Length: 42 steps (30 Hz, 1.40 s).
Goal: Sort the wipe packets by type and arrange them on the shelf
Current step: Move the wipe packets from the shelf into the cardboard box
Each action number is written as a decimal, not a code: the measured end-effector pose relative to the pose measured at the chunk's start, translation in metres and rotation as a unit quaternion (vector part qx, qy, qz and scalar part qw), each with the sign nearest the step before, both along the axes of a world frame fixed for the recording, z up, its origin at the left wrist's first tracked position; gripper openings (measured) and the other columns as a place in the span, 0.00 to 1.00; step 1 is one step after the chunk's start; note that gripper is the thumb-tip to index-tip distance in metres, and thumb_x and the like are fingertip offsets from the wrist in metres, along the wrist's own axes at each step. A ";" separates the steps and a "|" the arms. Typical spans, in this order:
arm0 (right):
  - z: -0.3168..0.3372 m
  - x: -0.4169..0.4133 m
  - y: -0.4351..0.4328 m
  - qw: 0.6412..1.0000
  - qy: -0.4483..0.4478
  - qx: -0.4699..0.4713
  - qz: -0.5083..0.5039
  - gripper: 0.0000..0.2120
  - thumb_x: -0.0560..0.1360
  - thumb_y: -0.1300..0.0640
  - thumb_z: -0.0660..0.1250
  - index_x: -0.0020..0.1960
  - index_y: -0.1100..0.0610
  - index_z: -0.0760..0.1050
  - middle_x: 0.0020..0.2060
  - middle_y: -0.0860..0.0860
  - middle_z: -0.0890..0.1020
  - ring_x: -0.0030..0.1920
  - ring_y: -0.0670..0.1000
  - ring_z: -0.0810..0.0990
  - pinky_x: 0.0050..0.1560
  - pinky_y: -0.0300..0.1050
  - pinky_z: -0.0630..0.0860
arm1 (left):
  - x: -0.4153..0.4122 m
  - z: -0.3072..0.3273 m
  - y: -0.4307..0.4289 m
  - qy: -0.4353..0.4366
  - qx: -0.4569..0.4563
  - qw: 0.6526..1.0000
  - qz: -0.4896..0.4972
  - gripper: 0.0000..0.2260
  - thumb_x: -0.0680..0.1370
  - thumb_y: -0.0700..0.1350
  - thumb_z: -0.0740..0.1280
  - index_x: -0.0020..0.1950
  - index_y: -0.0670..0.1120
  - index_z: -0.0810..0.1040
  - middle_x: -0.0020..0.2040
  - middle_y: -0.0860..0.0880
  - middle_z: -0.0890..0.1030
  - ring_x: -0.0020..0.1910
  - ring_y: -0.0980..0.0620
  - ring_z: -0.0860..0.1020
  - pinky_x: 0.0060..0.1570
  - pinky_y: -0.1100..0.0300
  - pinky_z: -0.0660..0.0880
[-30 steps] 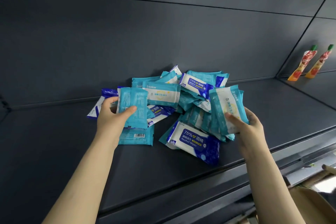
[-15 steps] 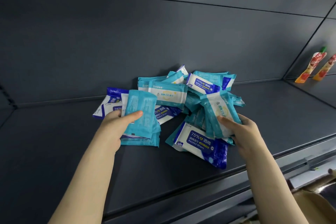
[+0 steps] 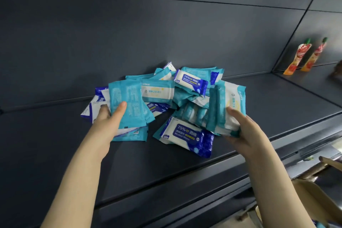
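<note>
Left hand [image 3: 109, 119] gripped a teal packet [image 3: 129, 102], right hand [image 3: 246, 131] a white-teal packet [image 3: 231, 103].
Bare shelf [image 3: 46, 144] lay either side of the pile [image 3: 185, 96], front edge near.

- A dark grey metal shelf [image 3: 55, 153] runs the full width, with a matching dark back panel behind it.
- A loose heap of wipe packets [image 3: 159, 94] sits mid-shelf, close to the back panel, with teal-and-white and blue-and-white packs overlapping at all angles.
- At the heap's front, a blue-and-white alcohol wipe packet [image 3: 187, 136] printed "75%" lies flat, face up.
- To its left, a teal packet [image 3: 133, 136] lies flat, barcode side up.
- On the adjoining shelf section, far right, two red-and-orange spouted pouches [image 3: 298, 57] stand side by side.
</note>
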State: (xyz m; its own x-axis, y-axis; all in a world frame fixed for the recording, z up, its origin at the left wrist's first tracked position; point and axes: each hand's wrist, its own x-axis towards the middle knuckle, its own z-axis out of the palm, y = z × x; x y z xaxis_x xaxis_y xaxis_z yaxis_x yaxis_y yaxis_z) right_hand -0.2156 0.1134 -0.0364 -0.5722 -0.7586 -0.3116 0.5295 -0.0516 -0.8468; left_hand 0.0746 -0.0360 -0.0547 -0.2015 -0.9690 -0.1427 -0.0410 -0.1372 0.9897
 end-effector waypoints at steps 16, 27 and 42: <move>-0.024 -0.096 0.260 0.999 -0.029 -0.028 -0.035 0.17 0.74 0.51 0.68 0.59 0.59 0.77 0.43 0.52 0.85 0.40 0.49 0.84 0.38 0.42 0.82 | -0.217 -0.004 0.247 0.057 0.003 0.991 -0.119 0.30 0.67 0.68 0.65 0.67 0.58 0.72 0.58 0.59 0.81 0.59 0.55 0.79 0.62 0.49 0.74; -0.152 -0.168 0.423 0.953 -0.131 0.078 -0.260 0.17 0.77 0.56 0.70 0.64 0.57 0.77 0.56 0.59 0.84 0.52 0.63 0.83 0.41 0.53 0.81 | -0.333 -0.113 0.389 -0.071 0.061 0.963 -0.254 0.12 0.81 0.54 0.63 0.63 0.52 0.73 0.57 0.55 0.80 0.56 0.57 0.78 0.45 0.65 0.73; -0.256 -0.308 0.483 0.869 -0.201 0.193 -0.409 0.12 0.76 0.55 0.71 0.58 0.57 0.77 0.51 0.57 0.85 0.43 0.54 0.84 0.50 0.53 0.80 | -0.503 -0.242 0.416 -0.230 0.156 0.887 -0.369 0.14 0.82 0.53 0.62 0.66 0.54 0.67 0.55 0.54 0.77 0.47 0.62 0.75 0.38 0.67 0.70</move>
State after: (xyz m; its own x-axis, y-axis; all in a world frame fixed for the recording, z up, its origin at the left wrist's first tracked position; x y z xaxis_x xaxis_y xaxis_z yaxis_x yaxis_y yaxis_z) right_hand -0.5236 0.5961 -0.2925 -0.6572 0.0558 -0.7516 0.7060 -0.3037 -0.6398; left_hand -0.4287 0.3803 -0.2970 -0.6152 -0.4957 -0.6131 -0.6241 -0.1690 0.7629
